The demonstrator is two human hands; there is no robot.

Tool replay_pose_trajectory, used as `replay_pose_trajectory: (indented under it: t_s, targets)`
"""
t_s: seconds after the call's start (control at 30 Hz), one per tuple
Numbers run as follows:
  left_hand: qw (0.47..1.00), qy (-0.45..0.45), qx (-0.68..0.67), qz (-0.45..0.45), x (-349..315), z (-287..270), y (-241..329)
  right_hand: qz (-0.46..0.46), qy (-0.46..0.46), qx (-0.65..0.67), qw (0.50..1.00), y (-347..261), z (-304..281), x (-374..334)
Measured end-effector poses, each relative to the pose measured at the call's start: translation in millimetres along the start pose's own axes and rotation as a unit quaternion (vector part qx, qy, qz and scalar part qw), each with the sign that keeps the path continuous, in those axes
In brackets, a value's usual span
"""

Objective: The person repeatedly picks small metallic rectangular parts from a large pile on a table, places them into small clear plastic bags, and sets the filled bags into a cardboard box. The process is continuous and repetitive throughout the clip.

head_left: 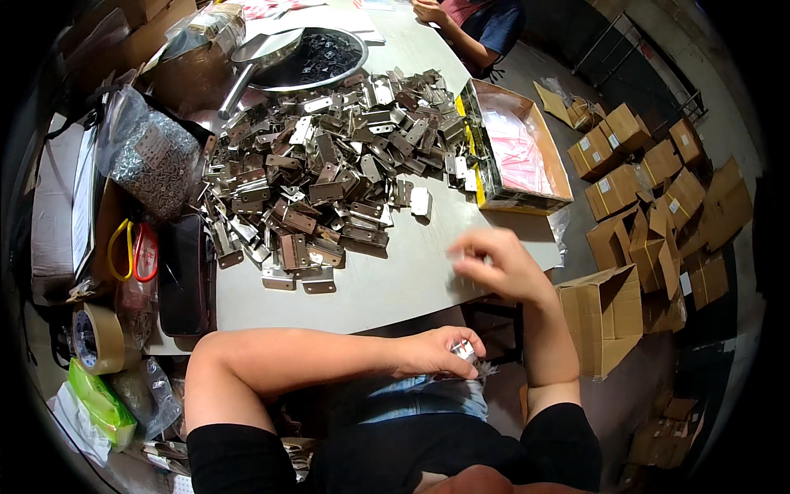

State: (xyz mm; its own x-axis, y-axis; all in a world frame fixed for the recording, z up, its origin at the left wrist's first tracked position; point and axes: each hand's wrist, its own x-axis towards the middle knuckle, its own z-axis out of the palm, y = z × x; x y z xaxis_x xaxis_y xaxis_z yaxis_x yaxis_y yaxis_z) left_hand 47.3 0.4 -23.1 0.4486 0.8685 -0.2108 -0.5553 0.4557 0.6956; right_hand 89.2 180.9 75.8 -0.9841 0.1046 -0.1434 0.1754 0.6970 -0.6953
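The left hand (pixel 436 352) is over the person's lap, just off the near edge of the desk (pixel 370 300), its fingers bent around a small shiny metal bracket (pixel 463 350). The right hand (pixel 499 262) is above the desk near its right corner, slightly blurred, with fingers curled and part-way open; whether they have hold of anything, I cannot tell. A broad pile (pixel 325 169) of similar brackets covers the middle of the desk, and a pale one (pixel 420 202) lies at its right edge, nearest the right hand. To the right of the pile is an open box (pixel 527 202) with pink-and-white packets (pixel 514 148) in it. Behind the pile is a round metal bowl (pixel 316 86) of small black parts (pixel 325 58), with a metal scoop (pixel 267 49) across its left side. Along the left are a clear bag (pixel 156 156) of small metal pieces, a dark case (pixel 183 284) and a tape roll (pixel 97 337). Cartons (pixel 605 317) stand on the floor at right, and a co-worker (pixel 477 33) is at the desk's far end.
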Motion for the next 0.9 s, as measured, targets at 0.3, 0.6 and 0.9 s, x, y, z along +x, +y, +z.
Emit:
replay_pose_trajectory:
  t_s: [0.3, 0.6, 0.9]
  targets:
    - [0.996, 0.003, 0.089, 0.018, 2.2, -1.9, 2.6, -0.131, 0.145, -0.157, 0.968, 17.3, 33.3, 55.1]
    - [0.996, 0.033, 0.082, 0.005, 2.7, 1.7, -0.6, 0.107, 0.169, 0.38, 0.903, 51.0, 26.7, 0.1]
    - [0.994, 0.072, 0.015, 0.08, -1.1, -0.3, 12.5, 0.136, 0.069, 0.468, 0.87, 30.3, 22.7, -24.3]
